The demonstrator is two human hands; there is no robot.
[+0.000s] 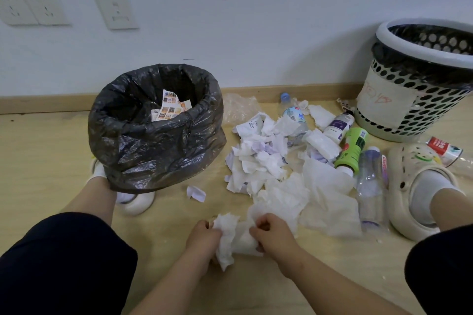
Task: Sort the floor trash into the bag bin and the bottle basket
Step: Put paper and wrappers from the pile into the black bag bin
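Near centre, my left hand (pixel 204 236) and right hand (pixel 270 233) both clutch a crumpled tissue wad (pixel 231 240); being loosely bunched, it may shed scraps before reaching the bag bin (pixel 143 153), far left.

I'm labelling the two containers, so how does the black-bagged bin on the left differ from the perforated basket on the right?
The bag bin is wrapped wholly in crinkled black plastic; the bottle basket shows a white wall full of round holes, with its liner only folded over the rim. The bag bin already holds printed paper scraps; nothing shows inside the bottle basket from here. Both stand upright with black liners.
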